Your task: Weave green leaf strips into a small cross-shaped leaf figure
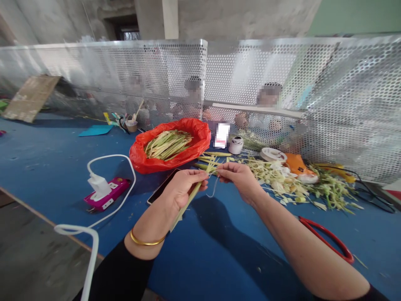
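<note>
My left hand (189, 182) is closed round a pale green plant stalk (191, 198), whose upper end splits into several thin strips. The stalk slants down past my wrist. Just right of it, the fingertips of my right hand (234, 173) are pinched at the split end. A thin white thread (214, 190) hangs in a curve between the hands and seems to run into the right fingertips. Behind my hands stands a red plastic bag (200, 136), its top rolled open, with many cut green stalks (169, 144) inside.
Plant scraps (266, 175) lie right of my hands, near a tape roll (273, 154) and a small white container (236, 145). Red-handled scissors (328, 236) lie by my right forearm. A dark phone (159, 190), a pink power strip (109, 194) and a white cable (134, 179) are left. Perforated metal panels (175, 62) stand behind.
</note>
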A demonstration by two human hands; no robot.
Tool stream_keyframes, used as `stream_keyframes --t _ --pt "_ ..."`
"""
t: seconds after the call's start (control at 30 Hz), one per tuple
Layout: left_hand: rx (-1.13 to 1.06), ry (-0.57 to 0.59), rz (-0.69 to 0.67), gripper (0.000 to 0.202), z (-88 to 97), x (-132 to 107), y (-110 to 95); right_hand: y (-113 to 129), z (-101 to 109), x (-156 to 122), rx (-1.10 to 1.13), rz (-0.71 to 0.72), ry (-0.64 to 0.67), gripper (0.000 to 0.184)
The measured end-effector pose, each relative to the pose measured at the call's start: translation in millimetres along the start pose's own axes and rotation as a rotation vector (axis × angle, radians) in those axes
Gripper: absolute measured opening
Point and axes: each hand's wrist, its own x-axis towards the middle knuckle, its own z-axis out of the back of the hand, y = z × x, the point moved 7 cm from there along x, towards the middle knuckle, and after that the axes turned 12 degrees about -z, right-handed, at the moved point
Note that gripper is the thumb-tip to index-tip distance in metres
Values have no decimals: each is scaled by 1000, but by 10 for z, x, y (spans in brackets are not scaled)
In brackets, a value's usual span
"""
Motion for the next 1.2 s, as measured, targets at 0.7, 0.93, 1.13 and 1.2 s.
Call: stream_keyframes --t 0.7,0.93,1.13,1.2 --pt "-53 -26 23 7 2 -26 -21 -5 147 -97 105 -12 -2 24" --pt "55 121 66 6 -76 -76 28 -6 83 -101 85 -17 25 22" --pt "20 96 56 16 -67 -49 55 -38 30 -82 69 -18 42 19" --pt "-3 86 40 13 -66 -36 43 -39 27 -85 65 -17 48 18"
